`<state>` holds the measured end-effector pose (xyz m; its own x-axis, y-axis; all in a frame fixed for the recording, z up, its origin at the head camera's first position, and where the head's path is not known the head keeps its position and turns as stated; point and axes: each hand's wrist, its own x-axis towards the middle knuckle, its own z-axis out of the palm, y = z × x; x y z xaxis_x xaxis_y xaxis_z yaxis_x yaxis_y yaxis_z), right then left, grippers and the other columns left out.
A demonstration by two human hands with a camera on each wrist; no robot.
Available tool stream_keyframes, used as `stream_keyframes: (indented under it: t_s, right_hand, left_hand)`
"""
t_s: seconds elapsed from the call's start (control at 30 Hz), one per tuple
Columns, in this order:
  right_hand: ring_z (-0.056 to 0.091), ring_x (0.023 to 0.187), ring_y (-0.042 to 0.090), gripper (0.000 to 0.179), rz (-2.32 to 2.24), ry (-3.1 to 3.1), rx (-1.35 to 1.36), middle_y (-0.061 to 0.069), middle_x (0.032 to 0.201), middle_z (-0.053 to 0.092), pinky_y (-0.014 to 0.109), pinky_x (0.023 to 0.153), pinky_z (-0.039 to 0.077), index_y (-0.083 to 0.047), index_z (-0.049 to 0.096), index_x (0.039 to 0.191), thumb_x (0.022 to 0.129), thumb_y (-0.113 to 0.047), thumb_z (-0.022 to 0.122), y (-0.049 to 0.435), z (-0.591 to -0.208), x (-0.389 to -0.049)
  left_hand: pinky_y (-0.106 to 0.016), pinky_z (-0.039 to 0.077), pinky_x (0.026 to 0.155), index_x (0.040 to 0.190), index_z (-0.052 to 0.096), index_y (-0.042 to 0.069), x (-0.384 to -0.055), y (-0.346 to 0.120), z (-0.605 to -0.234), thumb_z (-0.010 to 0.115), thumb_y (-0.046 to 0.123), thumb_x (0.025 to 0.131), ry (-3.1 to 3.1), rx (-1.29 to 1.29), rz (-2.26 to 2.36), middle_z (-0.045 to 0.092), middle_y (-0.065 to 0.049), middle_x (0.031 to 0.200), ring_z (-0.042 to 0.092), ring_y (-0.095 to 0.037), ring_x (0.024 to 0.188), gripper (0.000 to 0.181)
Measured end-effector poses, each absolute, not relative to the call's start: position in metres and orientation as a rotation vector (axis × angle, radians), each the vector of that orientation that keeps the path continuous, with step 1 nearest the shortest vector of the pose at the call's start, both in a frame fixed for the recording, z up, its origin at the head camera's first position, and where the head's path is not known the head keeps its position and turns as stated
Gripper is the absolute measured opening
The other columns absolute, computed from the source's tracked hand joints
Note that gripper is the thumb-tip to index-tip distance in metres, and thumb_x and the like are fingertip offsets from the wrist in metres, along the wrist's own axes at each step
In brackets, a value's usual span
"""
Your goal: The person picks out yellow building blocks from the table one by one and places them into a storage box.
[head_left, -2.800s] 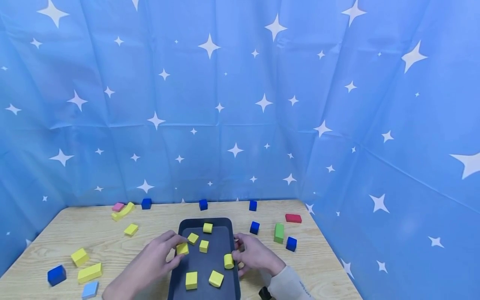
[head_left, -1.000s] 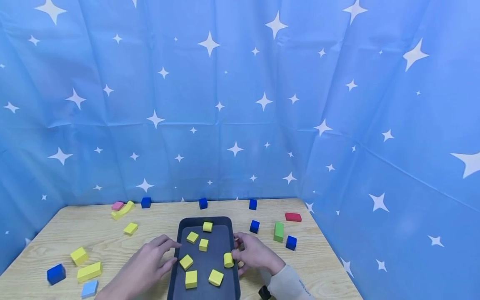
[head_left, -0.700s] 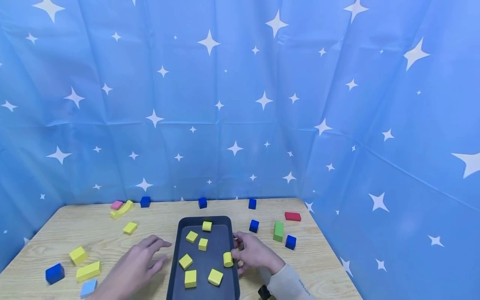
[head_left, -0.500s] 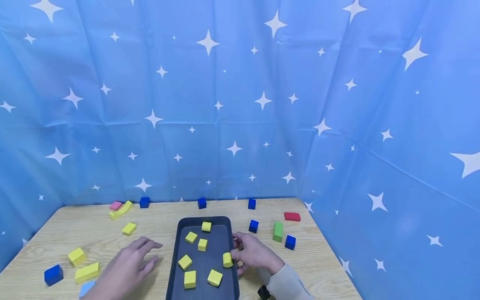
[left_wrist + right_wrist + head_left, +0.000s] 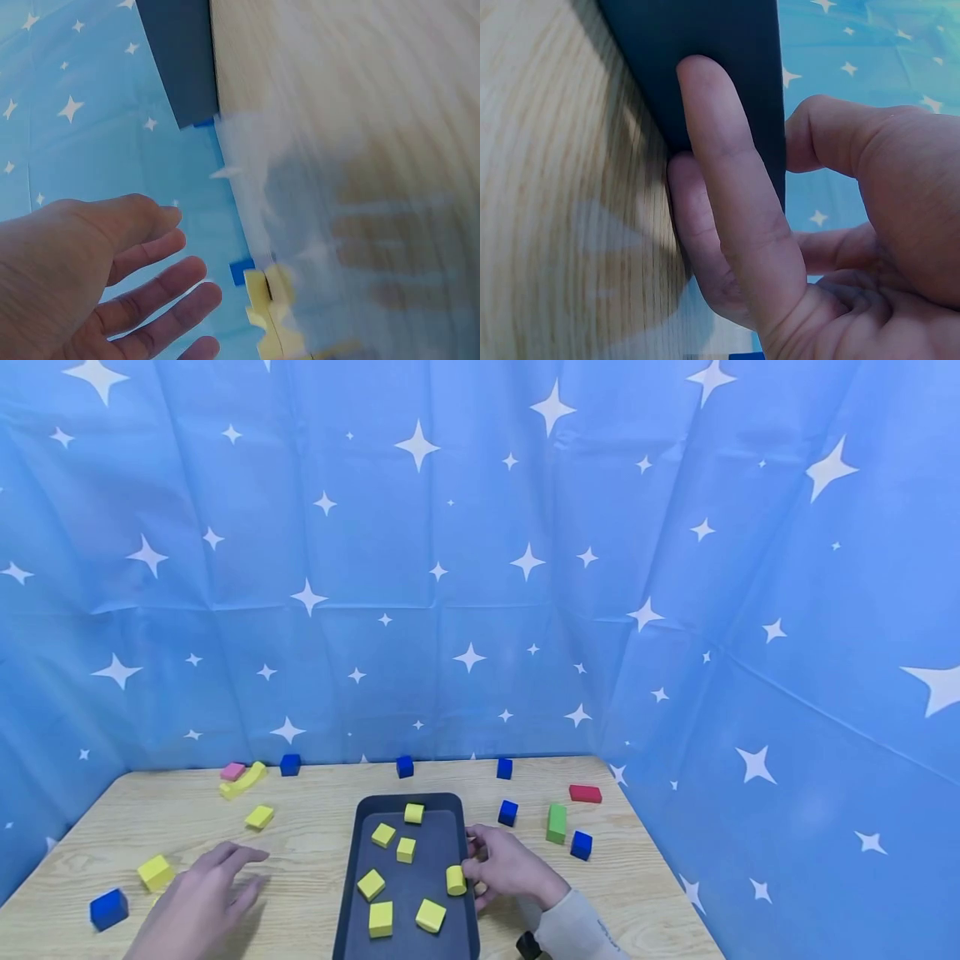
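The left hand [image 5: 198,893] is bare and holds nothing. Its fingers and thumb are spread apart above the pale wood-grain desk [image 5: 315,827]. Just beside it is a chunky yellow block [image 5: 155,872], and a bit of another yellow one peeks out from behind the hand, mostly hidden. The right hand [image 5: 510,864] pinches the side of a long, dark grey tray [image 5: 416,878] with round corners. Its thumb is at the rim and its fingers are on the outside wall.

I think this is the setting-out step: the right hand keeps the tray steady, and the left hand is free for a block. To pick one up, the left hand would need to come down and bring its thumb and fingers together on the sides.

The tray sits flat in the middle of the desk. Seven small yellow blocks lie spread out in it, all plain and smooth. Two are round like little drums: one near the far end [image 5: 414,813], one by the right thumb [image 5: 456,880]. I can't tell if the thumb touches it. The others look boxy.

Farther out, a dark blue cube [image 5: 109,910] is on the left. A green block [image 5: 557,823] and a flat red block [image 5: 585,794] are on the right. Behind it all hangs a blue cloth with white stars [image 5: 480,610].
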<state>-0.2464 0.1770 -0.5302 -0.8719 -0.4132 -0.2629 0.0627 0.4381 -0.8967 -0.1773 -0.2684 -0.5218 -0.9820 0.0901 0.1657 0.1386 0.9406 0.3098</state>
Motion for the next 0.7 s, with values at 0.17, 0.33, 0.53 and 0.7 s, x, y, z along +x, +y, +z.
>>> stream_keyframes:
  t_s: [0.17,0.33,0.53,0.7]
  right_hand:
    - [0.079,0.091,0.025,0.065,-1.431,2.236,-0.29,0.015,0.124,0.068,0.041,0.069,0.075,-0.001,0.055,0.169,0.106,-0.004,0.071,0.176,-0.529,-0.246]
    - [0.079,0.092,0.025,0.065,-1.433,2.23,-0.283,0.016,0.125,0.067,0.041,0.069,0.075,-0.002,0.055,0.168,0.106,-0.004,0.071,0.176,-0.528,-0.246]
    - [0.078,0.092,0.025,0.064,-1.426,2.242,-0.28,0.015,0.125,0.066,0.041,0.068,0.075,-0.002,0.055,0.169,0.106,-0.004,0.07,0.176,-0.529,-0.247]
    - [0.079,0.092,0.025,0.063,-1.431,2.241,-0.289,0.016,0.124,0.067,0.041,0.068,0.075,0.0,0.056,0.167,0.106,-0.005,0.07,0.176,-0.528,-0.246]
  left_hand:
    - [-0.065,0.07,0.089,0.127,0.083,0.005,-0.175,-0.288,-0.528,0.091,0.02,0.1,-2.971,-0.126,-0.49,0.08,-0.019,0.123,0.08,-0.042,0.106,0.032]
    - [-0.061,0.07,0.081,0.126,0.083,0.003,-0.17,-0.308,-0.533,0.092,0.021,0.099,-2.998,-0.09,-0.485,0.079,-0.023,0.119,0.079,-0.043,0.101,0.033]
    - [-0.045,0.063,0.063,0.124,0.082,0.0,-0.164,-0.332,-0.541,0.094,0.015,0.094,-3.026,-0.088,-0.471,0.077,-0.02,0.111,0.072,-0.026,0.08,0.035]
    - [-0.048,0.067,0.069,0.122,0.081,-0.001,-0.163,-0.342,-0.544,0.097,0.015,0.091,-3.056,-0.064,-0.454,0.077,-0.015,0.105,0.072,-0.027,0.084,0.038]
